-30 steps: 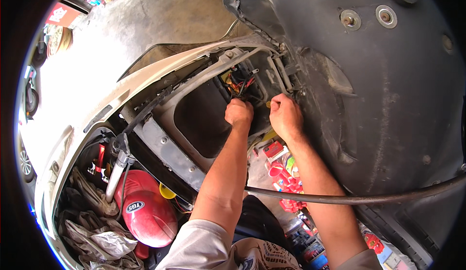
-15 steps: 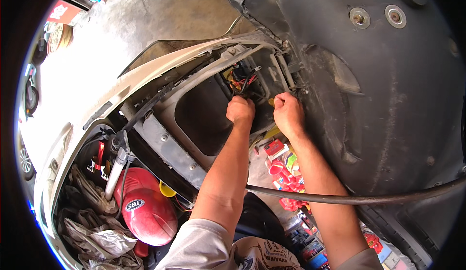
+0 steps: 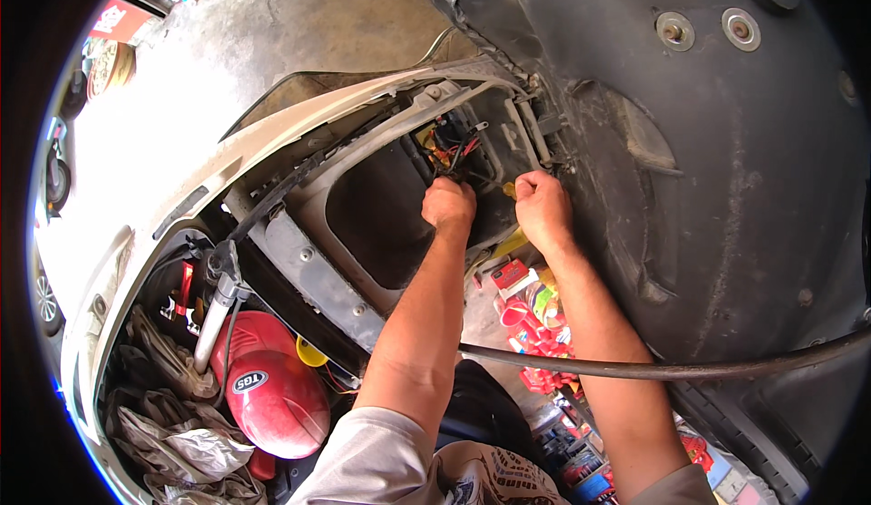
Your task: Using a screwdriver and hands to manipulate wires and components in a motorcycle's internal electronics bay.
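Under the raised seat (image 3: 717,187) of a scooter lies a dark storage bin (image 3: 376,219). Past its far right end a recess shows tangled red and black wires (image 3: 464,148). My left hand (image 3: 449,204) is closed at the recess's near edge, its fingertips over dark wires; the exact grip is hidden. To its right, my right hand (image 3: 543,207) is closed in a pinch. A small yellow piece (image 3: 510,190) shows at its thumb and forefinger, too little of it to name. The hands are a short way apart.
A red rounded cover (image 3: 268,387), a silver tube (image 3: 216,323) and crumpled grey sheeting (image 3: 186,441) fill the left front. A dark bent bar (image 3: 689,371) crosses above my right forearm. Red packages (image 3: 544,342) lie below on the floor. The pale body panel (image 3: 299,128) borders the bin.
My right hand has shifted very slightly right, and more of the yellow piece shows at its fingers. My left hand stays nearly in place.
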Demonstrator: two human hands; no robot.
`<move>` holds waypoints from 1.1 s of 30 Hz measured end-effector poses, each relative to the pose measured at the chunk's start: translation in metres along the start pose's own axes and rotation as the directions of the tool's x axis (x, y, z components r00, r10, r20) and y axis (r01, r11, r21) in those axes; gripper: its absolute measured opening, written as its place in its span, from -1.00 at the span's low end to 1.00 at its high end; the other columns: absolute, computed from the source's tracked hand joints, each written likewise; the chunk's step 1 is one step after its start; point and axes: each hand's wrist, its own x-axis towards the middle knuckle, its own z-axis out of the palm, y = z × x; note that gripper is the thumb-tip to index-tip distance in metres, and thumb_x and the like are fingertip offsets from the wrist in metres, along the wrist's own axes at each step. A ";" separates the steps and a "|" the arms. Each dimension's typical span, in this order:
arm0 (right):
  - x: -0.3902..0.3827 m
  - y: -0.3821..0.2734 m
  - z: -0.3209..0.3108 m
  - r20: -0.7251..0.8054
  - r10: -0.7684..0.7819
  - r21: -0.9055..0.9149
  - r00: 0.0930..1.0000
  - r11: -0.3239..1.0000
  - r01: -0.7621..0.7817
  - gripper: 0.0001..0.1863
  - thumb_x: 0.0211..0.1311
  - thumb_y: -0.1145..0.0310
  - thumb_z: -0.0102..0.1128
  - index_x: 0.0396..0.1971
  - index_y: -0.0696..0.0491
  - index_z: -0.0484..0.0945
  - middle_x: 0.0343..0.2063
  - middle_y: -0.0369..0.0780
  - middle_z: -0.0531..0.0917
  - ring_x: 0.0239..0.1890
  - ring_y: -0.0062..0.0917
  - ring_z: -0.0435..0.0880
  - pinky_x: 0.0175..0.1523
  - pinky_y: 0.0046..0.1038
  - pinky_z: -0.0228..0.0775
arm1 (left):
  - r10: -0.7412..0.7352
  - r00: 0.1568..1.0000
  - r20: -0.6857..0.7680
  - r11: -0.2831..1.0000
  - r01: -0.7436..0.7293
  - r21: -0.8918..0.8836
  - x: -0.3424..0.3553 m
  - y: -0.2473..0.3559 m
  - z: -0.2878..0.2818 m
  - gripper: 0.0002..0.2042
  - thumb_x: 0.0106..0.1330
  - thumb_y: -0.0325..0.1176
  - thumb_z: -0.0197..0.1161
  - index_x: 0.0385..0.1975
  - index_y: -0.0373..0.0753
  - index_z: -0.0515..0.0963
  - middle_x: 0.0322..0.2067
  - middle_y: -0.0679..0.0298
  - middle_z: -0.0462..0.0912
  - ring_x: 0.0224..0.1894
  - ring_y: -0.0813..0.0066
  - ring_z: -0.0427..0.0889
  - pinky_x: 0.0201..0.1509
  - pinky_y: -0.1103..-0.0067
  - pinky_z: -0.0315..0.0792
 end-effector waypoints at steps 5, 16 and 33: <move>0.004 0.005 0.002 -0.028 -0.019 0.036 0.999 0.999 0.020 -0.76 0.20 0.27 0.11 -0.36 0.14 0.61 -0.37 0.01 0.66 -0.22 -0.11 0.65 -0.11 -0.25 0.47 | -0.008 1.000 -0.006 1.000 0.008 0.000 0.000 -0.001 0.000 -0.65 0.14 -0.06 0.28 -0.23 -0.18 0.66 -0.17 0.06 0.67 -0.06 0.16 0.65 0.00 0.36 0.52; -0.006 -0.002 -0.002 -0.050 0.014 0.018 0.999 1.000 -0.014 -0.76 0.21 0.27 0.10 -0.33 0.14 0.60 -0.35 0.02 0.66 -0.19 -0.07 0.63 -0.09 -0.20 0.46 | -0.004 0.999 -0.042 1.000 0.005 0.005 -0.006 0.003 -0.005 -0.69 0.15 -0.09 0.27 -0.34 -0.23 0.66 -0.22 0.10 0.69 -0.12 0.19 0.68 -0.05 0.39 0.55; -0.023 -0.004 0.000 0.027 0.049 -0.072 0.998 0.996 -0.047 -0.82 0.23 0.28 0.09 -0.27 0.04 0.54 -0.22 -0.07 0.62 -0.11 -0.12 0.58 -0.05 -0.16 0.42 | 0.015 0.999 -0.051 1.000 -0.014 0.028 -0.007 0.002 -0.004 -0.71 0.11 -0.15 0.23 -0.33 -0.24 0.67 -0.22 0.08 0.69 -0.12 0.18 0.67 -0.03 0.37 0.53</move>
